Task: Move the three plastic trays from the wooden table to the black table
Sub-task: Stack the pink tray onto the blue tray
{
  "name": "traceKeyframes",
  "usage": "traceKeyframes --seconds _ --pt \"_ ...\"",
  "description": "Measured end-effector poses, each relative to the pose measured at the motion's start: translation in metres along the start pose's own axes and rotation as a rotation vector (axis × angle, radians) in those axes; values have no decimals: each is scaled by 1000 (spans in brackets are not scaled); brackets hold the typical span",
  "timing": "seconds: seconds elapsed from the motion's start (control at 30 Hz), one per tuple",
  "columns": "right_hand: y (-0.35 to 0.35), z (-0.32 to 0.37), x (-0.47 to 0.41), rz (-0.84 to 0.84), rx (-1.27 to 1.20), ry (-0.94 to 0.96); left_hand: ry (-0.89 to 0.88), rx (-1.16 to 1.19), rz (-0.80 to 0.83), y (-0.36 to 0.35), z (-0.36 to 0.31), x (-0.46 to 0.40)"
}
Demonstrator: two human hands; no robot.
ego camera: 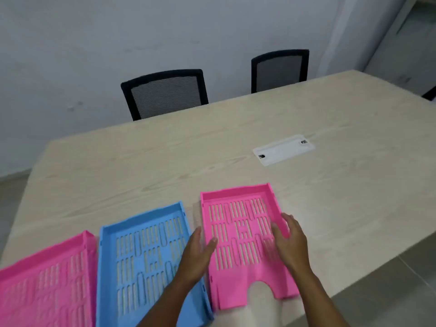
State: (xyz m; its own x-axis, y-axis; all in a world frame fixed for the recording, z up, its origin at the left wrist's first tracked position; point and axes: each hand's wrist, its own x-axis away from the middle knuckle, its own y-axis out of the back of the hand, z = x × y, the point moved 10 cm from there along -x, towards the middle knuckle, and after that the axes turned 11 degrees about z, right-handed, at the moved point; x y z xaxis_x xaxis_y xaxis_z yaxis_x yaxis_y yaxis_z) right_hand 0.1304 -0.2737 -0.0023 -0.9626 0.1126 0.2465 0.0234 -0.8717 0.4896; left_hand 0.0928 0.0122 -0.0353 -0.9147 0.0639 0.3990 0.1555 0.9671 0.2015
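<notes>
Three slotted plastic trays in a row along lower edge of frame, all on pale wood-grain table (165, 166). At lower left, pink slotted plastic tray, partly cut off by frame (47, 279). At lower centre, blue slotted plastic tray (141, 256). Right of centre, second pink slotted plastic tray with notched front edge (238, 234). No black table in view.

Left hand (198, 253) spread, fingers extended, at left wall of right-hand pink tray, over the gap to blue tray. Right hand (286, 239) spread, palm down over right wall, fingertips above slotted floor. Contact not certain; nothing gripped yet, some motion blur.

Judged step: pick up right-hand pink tray. Advice: close on both long walls near mid-length, thumbs outside or under rim, lift level. Keep left fingers clear of blue tray's near wall to avoid dragging it. Thin plastic likely flexes; avoid one-sided lift.

Upper frame: two black mesh-back chairs (165, 93), white cable cover plate (283, 149), unrelated.
</notes>
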Motion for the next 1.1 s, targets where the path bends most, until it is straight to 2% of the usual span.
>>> traceKeyframes --seconds 0.17,0.37,0.67,0.9,1.1 --pt "6 -43 14 5 -39 -184 78 -39 65 -21 10 -6" --pt "8 -56 7 87 -41 -230 154 160 108 -35 21 -8" --pt "35 -25 -5 83 -29 -166 -14 330 91 -32 -28 -5" --pt "15 28 -2 111 -26 -67 -96 445 -62 18 -46 15" --pt "-64 73 28 278 -44 57 -138 474 -302 105 18 56"
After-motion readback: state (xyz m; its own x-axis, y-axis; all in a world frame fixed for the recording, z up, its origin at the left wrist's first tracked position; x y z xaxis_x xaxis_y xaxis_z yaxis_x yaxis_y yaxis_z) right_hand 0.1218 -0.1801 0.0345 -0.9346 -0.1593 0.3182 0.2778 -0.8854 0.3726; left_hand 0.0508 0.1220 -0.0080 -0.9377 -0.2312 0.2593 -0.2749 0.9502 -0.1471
